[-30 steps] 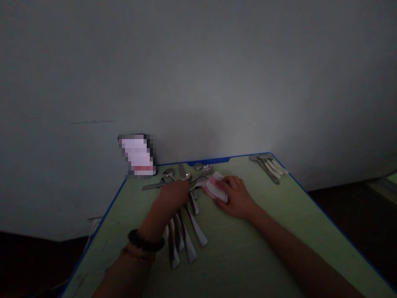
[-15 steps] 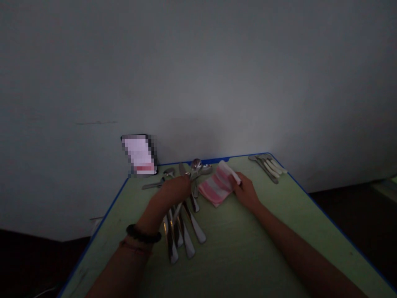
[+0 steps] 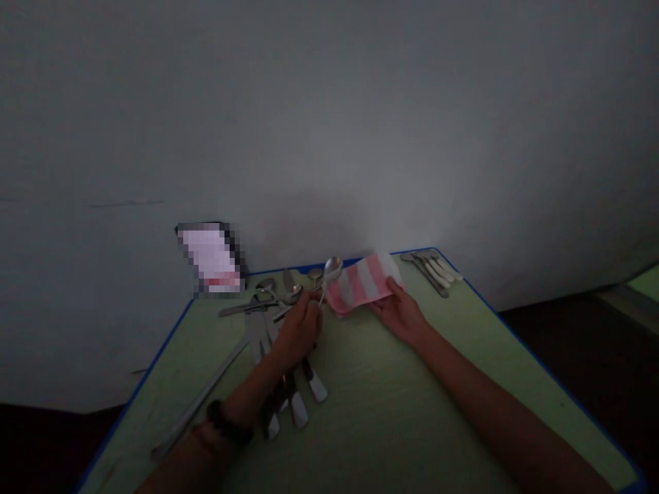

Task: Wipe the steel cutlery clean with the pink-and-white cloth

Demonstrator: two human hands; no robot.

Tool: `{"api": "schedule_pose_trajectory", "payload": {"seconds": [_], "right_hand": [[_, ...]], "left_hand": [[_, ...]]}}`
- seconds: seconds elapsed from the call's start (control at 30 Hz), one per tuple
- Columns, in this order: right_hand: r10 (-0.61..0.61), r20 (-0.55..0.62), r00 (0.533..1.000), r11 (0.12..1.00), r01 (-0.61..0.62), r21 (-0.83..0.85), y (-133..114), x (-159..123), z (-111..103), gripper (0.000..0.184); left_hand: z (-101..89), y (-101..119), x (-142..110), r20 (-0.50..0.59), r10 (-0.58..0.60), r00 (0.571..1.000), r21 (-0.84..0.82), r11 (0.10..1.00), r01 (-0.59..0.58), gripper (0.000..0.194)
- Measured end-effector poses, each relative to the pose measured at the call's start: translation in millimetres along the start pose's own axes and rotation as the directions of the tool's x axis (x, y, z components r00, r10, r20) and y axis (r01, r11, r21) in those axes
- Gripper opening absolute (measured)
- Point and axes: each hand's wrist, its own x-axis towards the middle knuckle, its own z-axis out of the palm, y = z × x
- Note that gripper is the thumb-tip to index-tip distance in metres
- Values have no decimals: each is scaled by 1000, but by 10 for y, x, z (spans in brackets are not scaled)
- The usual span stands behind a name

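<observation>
My left hand (image 3: pixel 301 326) is closed round the handle of a metal spoon (image 3: pixel 333 267), whose bowl points up and away from me. In my right hand (image 3: pixel 401 312) is a pink-and-white striped cloth (image 3: pixel 360 283), pinched with the thumb on top and fingers beneath. The cloth's left edge lies close by the spoon; whether they touch I cannot tell. Below and beside my left hand, a loose pile of cutlery (image 3: pixel 296 405) spreads over the table, with knives and spoons among it. My left forearm partly hides the pile.
A phone (image 3: pixel 211 257) with a blurred screen leans against the wall (image 3: pixel 329 123) at the table's back left. Several pieces of cutlery (image 3: pixel 437 271), some white-handled, lie together at the back right. The green table (image 3: pixel 391 425) has a blue edge.
My left hand has come up from the pile with the spoon. My right hand has spread the cloth flatter and turned it toward the spoon. The view has shifted slightly right.
</observation>
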Motion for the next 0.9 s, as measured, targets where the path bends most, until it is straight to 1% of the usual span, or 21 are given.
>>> {"api": "schedule_pose_trajectory", "payload": {"seconds": [0.07, 0.13, 0.23, 0.3, 0.43, 0.5, 0.6, 0.67, 0.77, 0.87, 0.9], "right_hand": [[65, 58, 996, 997, -68, 45, 30, -14, 32, 19], [107, 96, 990, 992, -112, 53, 46, -10, 61, 24], [145, 105, 984, 988, -150, 42, 22, 46, 99, 27], [135, 91, 987, 989, -139, 43, -12, 112, 117, 26], [24, 37, 999, 997, -27, 73, -56, 237, 111, 23], [-12, 22, 1000, 998, 10, 60, -56, 268, 93, 22], [-25, 18, 1000, 1000, 24, 19, -49, 264, 77, 20], [-19, 35, 999, 1000, 19, -4, -55, 237, 80, 22], [-14, 93, 996, 1000, 14, -6, -81, 178, 87, 35], [-11, 141, 990, 1000, 12, -1, -106, 136, 85, 58], [-5, 153, 988, 1000, 8, -15, -110, 132, 84, 63]], "left_hand": [[88, -29, -39, 36, -24, 999, -43, 999, 26, 23], [157, -51, -62, 105, -51, 993, -137, 988, 66, 25], [219, -70, -85, 178, -44, 983, -250, 964, 88, 28], [228, -71, -94, 202, -19, 979, -232, 970, 67, 27], [196, -47, -99, 279, -5, 960, -142, 989, 47, 28], [180, -28, -103, 307, -1, 952, -120, 992, 40, 30], [168, -5, -115, 316, 11, 949, -83, 996, 17, 34], [165, 4, -122, 312, 3, 950, -63, 998, 18, 35], [163, 7, -122, 317, -17, 948, -56, 998, 37, 36], [161, 4, -115, 331, -20, 943, -49, 998, 38, 38], [159, 4, -114, 334, -19, 942, -45, 998, 36, 38]]}}
